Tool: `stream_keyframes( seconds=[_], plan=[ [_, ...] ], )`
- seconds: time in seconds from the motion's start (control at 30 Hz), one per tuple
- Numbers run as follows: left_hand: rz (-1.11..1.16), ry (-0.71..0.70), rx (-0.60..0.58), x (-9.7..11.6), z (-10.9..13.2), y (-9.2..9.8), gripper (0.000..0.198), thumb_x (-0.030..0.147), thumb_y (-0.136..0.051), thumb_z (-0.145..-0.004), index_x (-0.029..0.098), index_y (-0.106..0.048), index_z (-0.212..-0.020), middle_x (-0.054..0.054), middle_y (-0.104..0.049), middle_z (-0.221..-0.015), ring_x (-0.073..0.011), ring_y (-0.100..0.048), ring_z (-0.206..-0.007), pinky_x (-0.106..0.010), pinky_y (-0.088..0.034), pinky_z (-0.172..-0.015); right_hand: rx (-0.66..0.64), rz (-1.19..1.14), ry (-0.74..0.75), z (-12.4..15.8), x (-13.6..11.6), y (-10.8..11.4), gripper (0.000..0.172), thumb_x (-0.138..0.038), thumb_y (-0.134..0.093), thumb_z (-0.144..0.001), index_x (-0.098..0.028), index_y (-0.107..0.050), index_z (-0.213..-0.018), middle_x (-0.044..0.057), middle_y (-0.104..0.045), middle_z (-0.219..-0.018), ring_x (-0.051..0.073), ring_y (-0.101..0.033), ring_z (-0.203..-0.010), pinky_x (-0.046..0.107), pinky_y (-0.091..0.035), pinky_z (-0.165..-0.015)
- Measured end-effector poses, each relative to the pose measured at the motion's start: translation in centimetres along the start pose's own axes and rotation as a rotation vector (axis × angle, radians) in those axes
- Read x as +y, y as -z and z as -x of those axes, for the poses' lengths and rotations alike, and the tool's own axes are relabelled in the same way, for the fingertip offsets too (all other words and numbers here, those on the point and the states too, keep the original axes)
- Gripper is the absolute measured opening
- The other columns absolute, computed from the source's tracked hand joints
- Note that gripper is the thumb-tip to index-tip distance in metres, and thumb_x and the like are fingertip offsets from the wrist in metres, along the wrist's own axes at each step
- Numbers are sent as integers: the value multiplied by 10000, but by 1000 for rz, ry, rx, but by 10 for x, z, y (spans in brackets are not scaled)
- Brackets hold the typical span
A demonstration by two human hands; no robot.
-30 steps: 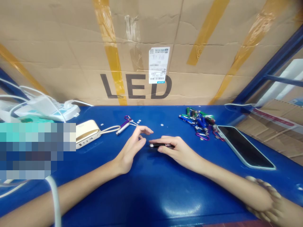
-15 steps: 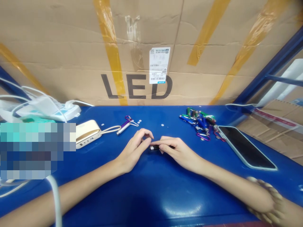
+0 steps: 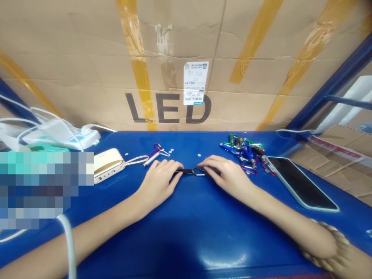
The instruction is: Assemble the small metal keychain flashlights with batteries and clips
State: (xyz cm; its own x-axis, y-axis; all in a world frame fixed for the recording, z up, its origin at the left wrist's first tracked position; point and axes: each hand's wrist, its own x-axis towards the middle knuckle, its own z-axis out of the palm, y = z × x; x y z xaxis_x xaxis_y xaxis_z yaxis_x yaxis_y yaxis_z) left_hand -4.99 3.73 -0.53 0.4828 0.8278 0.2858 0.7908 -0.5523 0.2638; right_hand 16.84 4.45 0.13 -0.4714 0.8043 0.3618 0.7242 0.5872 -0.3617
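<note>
A small black keychain flashlight [image 3: 186, 171] with a metal clip lies between my two hands on the blue table [image 3: 186, 228]. My left hand [image 3: 158, 182] pinches its left end with curled fingers. My right hand [image 3: 228, 174] grips the clip end, fingers closed over it. A silver flashlight with a purple clip [image 3: 154, 154] lies just beyond my left hand. A pile of several coloured keychain flashlights [image 3: 245, 151] sits beyond my right hand.
A phone [image 3: 300, 183] lies face up at the right. A gold power bank [image 3: 107, 164] with a white cord and a white power strip [image 3: 62, 136] are at the left. A large cardboard box marked LED [image 3: 174, 62] walls the back. Small button cells [image 3: 199, 155] dot the table.
Both hands moved a little farther away on the table. My left hand closed onto the black flashlight's end, and the flashlight now spans between the two hands with its clip showing.
</note>
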Motion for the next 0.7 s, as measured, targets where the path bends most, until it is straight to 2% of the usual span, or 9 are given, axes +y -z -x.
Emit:
stream_keyframes(
  seconds=[0.1, 0.2, 0.27, 0.37, 0.47, 0.57, 0.7],
  plan=[
    [-279, -18, 45, -7, -1, 5, 241, 252, -347, -917, 151, -563, -952, -110, -648, -934, -279, -562, -880, -401, -347, -763, 43, 250, -91, -1, 13, 7, 280, -191, -407, -903, -194, -658, -1027, 67, -654, -1065, 217, -610, -969, 340, -505, -798],
    [-437, 48, 70, -12, -2, 7, 269, 279, -355, -904, 120, -572, -900, -159, -624, -877, -321, -562, -850, -419, -364, -727, 61, 501, -214, -1, 23, 7, 325, -220, -437, -896, -128, -595, -1165, 128, -589, -1213, 282, -552, -1098, 390, -474, -857],
    [-488, 92, 87, -13, -2, 7, 269, 265, -350, -899, 106, -567, -915, -164, -599, -856, -323, -562, -820, -420, -380, -708, 48, 638, -311, -1, 30, 6, 383, -244, -461, -891, -78, -539, -1227, 173, -549, -1260, 316, -515, -1146, 419, -443, -885],
    [-518, 127, 107, -14, -2, 7, 257, 175, -310, -892, 111, -552, -950, -143, -565, -879, -278, -569, -782, -391, -412, -702, -19, 748, -405, -2, 38, 7, 365, -248, -446, -902, -57, -548, -1195, 194, -607, -1160, 312, -569, -1056, 404, -438, -840],
    [-483, 153, 71, -18, -3, 8, 268, 101, -287, -869, 130, -542, -944, -116, -534, -892, -224, -565, -725, -337, -439, -653, -60, 778, -414, -5, 42, 14, 285, -191, -460, -883, -93, -598, -1113, 162, -660, -1034, 286, -613, -937, 371, -433, -786],
    [-440, 153, 37, -22, -4, 7, 278, 58, -295, -836, 145, -538, -939, -97, -514, -877, -210, -560, -715, -312, -448, -606, -50, 724, -382, -6, 44, 19, 245, -169, -480, -863, -136, -639, -1047, 127, -668, -995, 266, -627, -881, 346, -444, -738],
    [-318, 64, 110, -22, -5, 4, 253, 92, -304, -864, 159, -530, -958, -89, -520, -903, -212, -566, -792, -316, -459, -652, -29, 514, -265, -7, 43, 16, 240, -217, -475, -877, -158, -669, -1006, 103, -663, -981, 244, -630, -885, 316, -480, -713]
  ],
)
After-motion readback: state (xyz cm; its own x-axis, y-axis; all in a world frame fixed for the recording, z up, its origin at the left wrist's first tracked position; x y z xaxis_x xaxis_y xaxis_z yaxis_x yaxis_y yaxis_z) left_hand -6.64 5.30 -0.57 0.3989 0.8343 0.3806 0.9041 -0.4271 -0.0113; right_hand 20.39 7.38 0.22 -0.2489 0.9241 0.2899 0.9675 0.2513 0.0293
